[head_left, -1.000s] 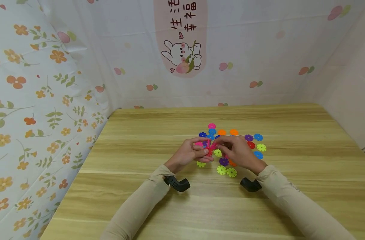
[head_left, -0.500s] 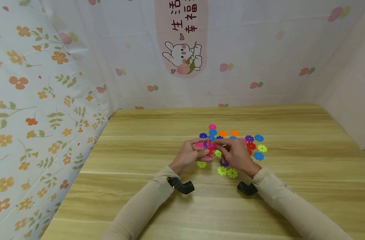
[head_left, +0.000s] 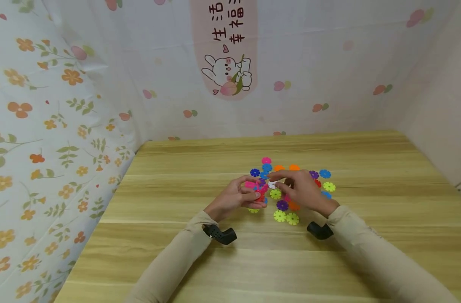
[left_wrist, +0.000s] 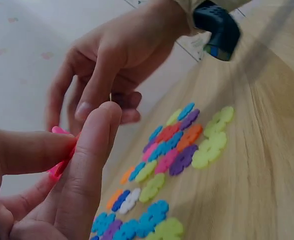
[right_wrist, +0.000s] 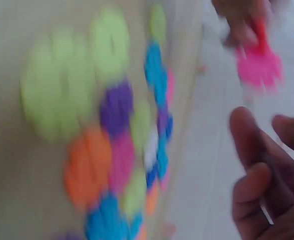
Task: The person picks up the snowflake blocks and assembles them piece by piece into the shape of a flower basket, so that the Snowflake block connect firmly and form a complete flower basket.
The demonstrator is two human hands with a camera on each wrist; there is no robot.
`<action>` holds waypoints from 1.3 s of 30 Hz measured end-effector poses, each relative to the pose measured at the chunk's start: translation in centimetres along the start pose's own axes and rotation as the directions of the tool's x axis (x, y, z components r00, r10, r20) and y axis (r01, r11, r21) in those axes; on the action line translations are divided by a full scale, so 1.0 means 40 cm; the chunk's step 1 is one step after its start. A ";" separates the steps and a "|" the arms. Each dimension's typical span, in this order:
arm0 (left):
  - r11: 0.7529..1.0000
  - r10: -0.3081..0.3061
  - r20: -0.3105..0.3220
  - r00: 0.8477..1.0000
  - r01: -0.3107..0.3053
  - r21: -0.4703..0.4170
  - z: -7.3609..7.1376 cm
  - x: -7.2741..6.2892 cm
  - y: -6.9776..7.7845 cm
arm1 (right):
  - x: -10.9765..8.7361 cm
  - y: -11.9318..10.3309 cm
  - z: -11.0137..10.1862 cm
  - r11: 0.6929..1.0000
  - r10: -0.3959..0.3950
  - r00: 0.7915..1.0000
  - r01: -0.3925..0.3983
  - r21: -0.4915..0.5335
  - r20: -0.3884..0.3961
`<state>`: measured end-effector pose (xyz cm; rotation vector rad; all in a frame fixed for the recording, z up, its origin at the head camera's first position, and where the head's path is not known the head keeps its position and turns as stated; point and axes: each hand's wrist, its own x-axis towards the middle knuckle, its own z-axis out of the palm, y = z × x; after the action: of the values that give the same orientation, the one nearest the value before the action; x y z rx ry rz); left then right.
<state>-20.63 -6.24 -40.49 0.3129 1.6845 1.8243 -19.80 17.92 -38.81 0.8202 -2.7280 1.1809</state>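
Left hand: the person's left hand (head_left: pixel 238 195) pinches a small cluster between thumb and fingers, lifted off the counter (head_left: pixel 185 189).
Pinched cluster: a red piece (head_left: pixel 260 196) sits between thumb and finger, and a pink piece (right_wrist: pixel 259 69) juts out from it; from here I can't tell how firmly they are joined.
Right hand: the right hand (head_left: pixel 304 189) hovers just beside the cluster, its fingers loosely bent, thumb and forefinger a little apart, holding nothing.
Notched discs: a loose spread about midway between the counter's left and right edges, under and around both hands.
Toward the far edge: a bright pink disc (head_left: pixel 266 160) lies farthest back, with two orange ones to its right.
Between the hands: a white disc (head_left: pixel 272 184), with a lime disc (head_left: pixel 275 194) just on the near side of it.
Toward the near edge: two lime discs side by side (head_left: pixel 279 216), a dark purple disc (head_left: pixel 282 205) behind them.
Toward the right edge: a yellow-green disc (head_left: pixel 329 186) and a light blue disc (head_left: pixel 325 173).
Wrists: beige sleeves (head_left: pixel 177 256), each with a black mount (head_left: pixel 219 234).
Behind the far edge: a pale cloth (head_left: pixel 166 63) printed with a rabbit.
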 end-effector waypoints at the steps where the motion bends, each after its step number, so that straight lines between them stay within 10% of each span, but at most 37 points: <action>1: 1.000 0.001 0.006 1.000 -0.001 -0.002 -0.003 -0.001 -0.003 | 0.001 0.011 -0.017 1.000 0.012 1.000 -0.011 -0.025 0.007; 7: 1.000 0.021 -0.007 1.000 -0.021 -0.018 -0.017 -0.009 -0.011 | 0.000 0.098 -0.113 0.959 0.158 0.985 -0.136 -0.249 0.069; 15: 0.999 0.054 0.029 0.998 -0.054 -0.008 -0.018 -0.006 -0.009 | 0.014 0.177 -0.103 0.890 0.219 0.969 -0.150 -0.431 0.116; 34: 0.982 0.086 0.058 0.995 -0.095 0.166 0.006 -0.004 0.005 | 0.022 0.184 -0.131 0.920 0.255 0.961 -0.208 -0.332 0.104; 39: 0.991 0.103 0.120 0.987 -0.113 0.076 0.007 0.000 0.007 | 0.011 0.156 -0.126 0.954 0.241 0.964 -0.215 -0.209 0.109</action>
<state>-20.53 -6.00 -40.18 0.5448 1.6932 1.7800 -24.00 24.74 -39.27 0.5922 -3.0552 0.8963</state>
